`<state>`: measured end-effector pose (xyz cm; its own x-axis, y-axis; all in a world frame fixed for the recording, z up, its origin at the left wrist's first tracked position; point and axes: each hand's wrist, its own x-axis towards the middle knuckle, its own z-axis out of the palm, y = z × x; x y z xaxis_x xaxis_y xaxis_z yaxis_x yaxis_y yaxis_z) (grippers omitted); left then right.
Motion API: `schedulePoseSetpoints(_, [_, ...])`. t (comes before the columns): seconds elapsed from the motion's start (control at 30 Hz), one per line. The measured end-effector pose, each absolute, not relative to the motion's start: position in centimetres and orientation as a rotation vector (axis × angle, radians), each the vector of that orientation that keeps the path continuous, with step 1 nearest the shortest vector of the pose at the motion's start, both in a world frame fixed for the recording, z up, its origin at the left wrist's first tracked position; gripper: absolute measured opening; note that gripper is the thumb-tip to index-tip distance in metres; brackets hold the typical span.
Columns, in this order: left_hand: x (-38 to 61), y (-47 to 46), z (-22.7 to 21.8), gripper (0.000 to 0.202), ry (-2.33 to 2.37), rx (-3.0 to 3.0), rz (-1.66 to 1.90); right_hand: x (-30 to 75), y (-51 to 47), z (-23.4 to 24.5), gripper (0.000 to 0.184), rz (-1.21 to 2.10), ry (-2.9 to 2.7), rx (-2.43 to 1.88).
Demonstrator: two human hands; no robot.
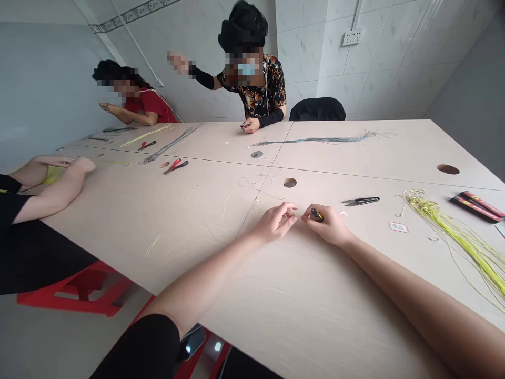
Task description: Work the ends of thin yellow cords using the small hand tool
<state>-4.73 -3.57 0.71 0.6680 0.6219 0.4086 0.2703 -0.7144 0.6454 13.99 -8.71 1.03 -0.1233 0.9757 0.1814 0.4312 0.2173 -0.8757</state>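
My left hand (276, 222) is just above the table, thumb and fingertips drawn together. What it pinches, if anything, is too fine to make out. Close beside it, my right hand (327, 225) is closed around a small black-and-yellow stick-like tool (316, 214), most of it hidden in the fist. The fingertips of both hands almost meet. Behind them, a thin loose cord (256, 200) lies curled on the table. To the right of my right hand are black thread snips (361, 201) and a small red-edged label (398, 227).
A bundle of yellow-green cords (453, 226) spreads at the right, near black-and-red packs (479, 205). Red-and-black pliers (175, 166) and grey cord bundles (319, 140) lie farther back. Cable holes (290, 182) pierce the table. Co-workers sit across and at the left, one person's hand (82, 164) on the table.
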Motion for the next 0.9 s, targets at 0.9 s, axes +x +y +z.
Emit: schedulePoseSetpoints(0.9, [-4.25, -3.89, 0.89, 0.018, 0.792, 2.117, 0.890, 14.05, -8.12, 0.43, 0.018, 0.945, -1.659, -1.332])
